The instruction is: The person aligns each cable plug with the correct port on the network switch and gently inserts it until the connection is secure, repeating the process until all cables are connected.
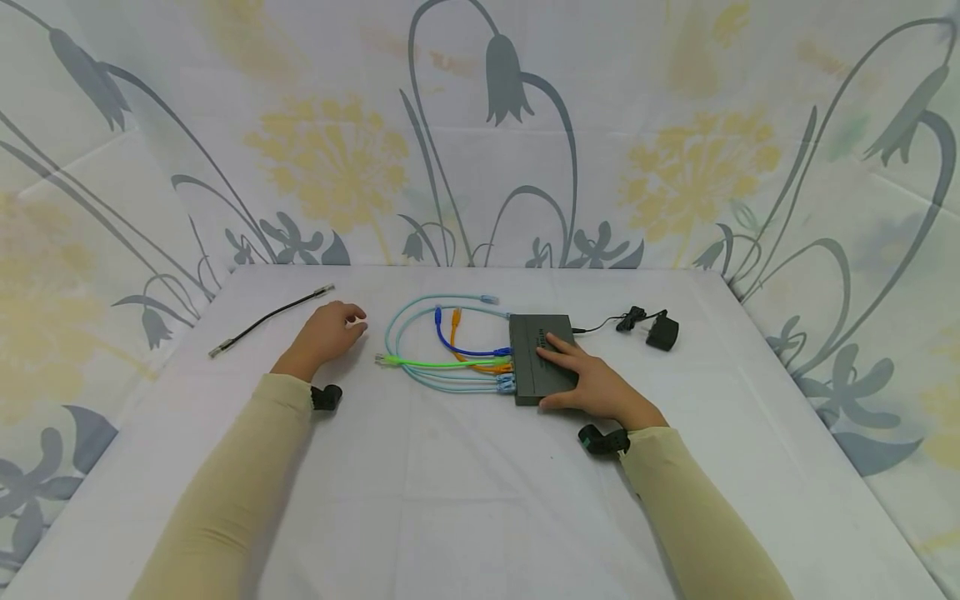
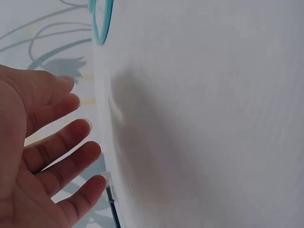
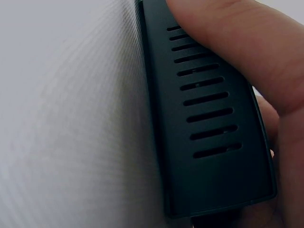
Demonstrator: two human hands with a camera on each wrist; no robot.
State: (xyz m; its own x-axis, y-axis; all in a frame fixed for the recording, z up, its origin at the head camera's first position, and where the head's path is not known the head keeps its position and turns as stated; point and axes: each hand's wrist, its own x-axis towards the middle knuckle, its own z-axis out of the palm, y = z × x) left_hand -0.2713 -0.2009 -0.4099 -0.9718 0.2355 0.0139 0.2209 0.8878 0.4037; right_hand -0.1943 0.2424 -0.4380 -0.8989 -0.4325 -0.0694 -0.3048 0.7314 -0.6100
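Note:
A dark grey network switch lies flat on the white table. My right hand rests on its top with spread fingers. In the right wrist view the thumb lies against the vented side wall. Light-blue, orange, blue and green network cables run from the switch's left side. The green cable reaches furthest toward my left hand, which hovers with loosely bent fingers and holds nothing. Beyond that hand lies a separate short black network cable; its clear plug shows in the left wrist view.
A black power adapter lies right of the switch, its bundled cord running to the switch's right side. Light-blue cable loops spread over the table left of the switch. Flower-patterned cloth hangs behind the table and at both sides.

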